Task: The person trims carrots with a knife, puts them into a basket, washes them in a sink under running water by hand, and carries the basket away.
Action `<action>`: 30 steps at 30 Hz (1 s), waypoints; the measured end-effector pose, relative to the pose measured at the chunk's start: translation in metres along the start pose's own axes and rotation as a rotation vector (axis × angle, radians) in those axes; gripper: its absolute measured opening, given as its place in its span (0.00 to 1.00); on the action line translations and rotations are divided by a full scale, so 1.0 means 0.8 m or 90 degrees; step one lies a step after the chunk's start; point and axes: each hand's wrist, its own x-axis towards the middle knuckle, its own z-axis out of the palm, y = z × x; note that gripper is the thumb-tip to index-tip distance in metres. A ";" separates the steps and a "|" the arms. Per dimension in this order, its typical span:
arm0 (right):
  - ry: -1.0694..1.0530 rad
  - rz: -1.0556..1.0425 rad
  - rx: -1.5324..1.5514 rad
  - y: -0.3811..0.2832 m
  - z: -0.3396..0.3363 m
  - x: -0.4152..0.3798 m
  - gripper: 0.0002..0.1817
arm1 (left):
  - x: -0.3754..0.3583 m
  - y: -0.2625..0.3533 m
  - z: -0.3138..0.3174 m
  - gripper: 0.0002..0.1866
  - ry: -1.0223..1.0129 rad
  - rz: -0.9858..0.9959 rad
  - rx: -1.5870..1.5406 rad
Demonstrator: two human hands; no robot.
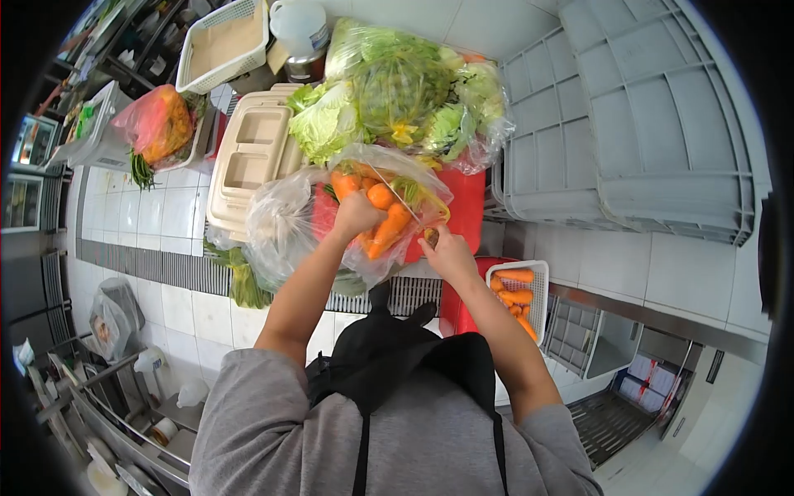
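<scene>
A clear plastic bag [335,248] of carrots [389,227] lies in front of me. My left hand [360,213] is closed on this bag, pressed against the carrots; whether its fingers pinch the plastic or a carrot is hidden. My right hand [449,250] is closed round the dark handle of a knife [403,201]. Its thin blade slants up and left across the bag. Beneath the bag's right side shows a red cutting board [463,202].
Bagged cabbages and leafy greens [397,83] lie behind the carrots. Beige lidded trays [252,153] stand left. A white basket [539,302] of carrots sits at right, below large grey crates [637,124]. Green stalks [246,281] hang over the near edge.
</scene>
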 end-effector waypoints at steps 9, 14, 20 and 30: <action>-0.045 0.010 0.059 -0.029 0.026 0.064 0.20 | -0.012 0.038 -0.010 0.23 0.092 0.020 0.052; 0.106 -0.042 0.056 0.037 0.092 0.101 0.19 | 0.030 -0.005 0.009 0.16 0.146 0.117 -0.199; -0.003 0.129 0.104 0.066 0.025 0.015 0.22 | 0.025 -0.038 0.001 0.12 -0.168 -0.188 -0.947; 0.013 0.549 0.089 0.225 0.112 -0.309 0.22 | -0.047 0.068 0.182 0.18 -0.626 -0.209 -0.504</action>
